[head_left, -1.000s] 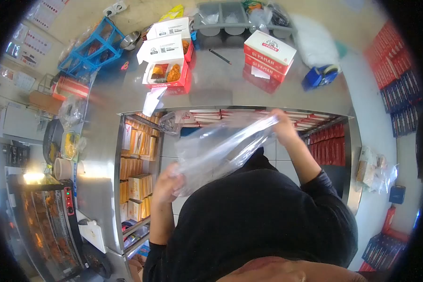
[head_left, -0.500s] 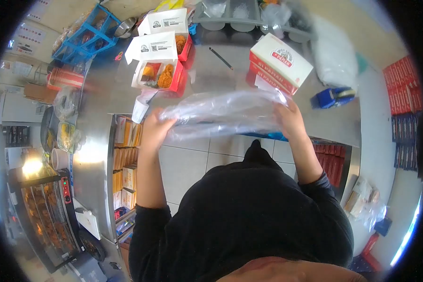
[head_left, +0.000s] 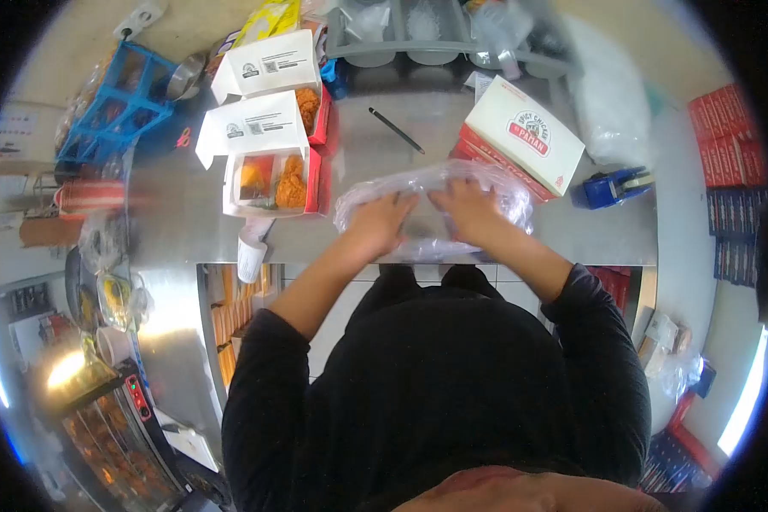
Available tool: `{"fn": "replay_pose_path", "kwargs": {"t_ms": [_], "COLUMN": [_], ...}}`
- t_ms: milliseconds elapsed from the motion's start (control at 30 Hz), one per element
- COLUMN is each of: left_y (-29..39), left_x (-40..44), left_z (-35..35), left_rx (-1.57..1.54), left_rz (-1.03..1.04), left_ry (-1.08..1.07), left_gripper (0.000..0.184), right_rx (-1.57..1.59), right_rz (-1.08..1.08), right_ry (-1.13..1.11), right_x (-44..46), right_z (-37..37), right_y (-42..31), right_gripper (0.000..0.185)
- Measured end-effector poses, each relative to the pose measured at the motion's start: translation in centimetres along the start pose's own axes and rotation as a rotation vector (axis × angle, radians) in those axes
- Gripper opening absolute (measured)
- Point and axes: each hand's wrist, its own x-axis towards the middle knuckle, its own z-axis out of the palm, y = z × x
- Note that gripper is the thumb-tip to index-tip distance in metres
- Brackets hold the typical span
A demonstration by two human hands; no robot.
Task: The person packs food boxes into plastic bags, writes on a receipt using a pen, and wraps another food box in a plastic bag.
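A clear plastic bag [head_left: 431, 247] lies spread on the steel counter at its front edge. My left hand [head_left: 382, 224] rests on the bag's left part with its fingers spread. On the right part, my right hand [head_left: 471, 212] also presses down with fingers apart. Two open food boxes stand to the left, the nearer one [head_left: 252, 128] holding fried chicken [head_left: 291, 182] and a small packet [head_left: 254, 177]. Right of the bag are stacked closed white-and-red boxes [head_left: 520, 128], the top one tilted towards me.
A dark pen [head_left: 397, 130] lies behind the bag. The blue tape dispenser [head_left: 610, 188] sits at the right. Along the back are a grey divided container [head_left: 435, 51] and a blue basket [head_left: 119, 102]. A paper slip [head_left: 252, 252] hangs at the front edge.
The bag, held up and stretched between my hands before, now lies on the counter. Both hands have moved forward, closer together, and their fingers have spread.
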Motion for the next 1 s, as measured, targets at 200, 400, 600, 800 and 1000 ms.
{"fn": "replay_pose_path", "kwargs": {"t_ms": [200, 400, 600, 800, 1000], "left_y": [-0.5, 2.6, 3.0, 4.8, 6.2], "left_x": [2.0, 9.0, 20.6, 21.1, 11.6], "left_z": [-1.6, -11.4, -5.0, -7.1, -17.4], "left_rx": [0.103, -0.834, -1.589, -1.696, -1.665], "left_rz": [0.105, 0.049, -0.308, -0.222, -0.110], "left_ry": [-0.299, -0.058, -0.460, -0.255, -0.030], "left_gripper": [0.048, 0.048, 0.058, 0.054, 0.054], "right_rx": [0.217, 0.860, 2.073, 2.099, 2.177], "right_rz": [0.017, 0.630, 0.694, 0.585, 0.273], "right_ry": [-0.210, 0.973, 0.835, 0.873, 0.599], "right_x": [0.4, -6.5, -3.3, -1.7, -2.2], "right_z": [-1.7, -7.9, -0.7, -6.2, -15.2], "right_y": [0.1, 7.3, 13.5, 15.6, 10.1], "right_gripper": [0.050, 0.037, 0.058, 0.058, 0.063]}}
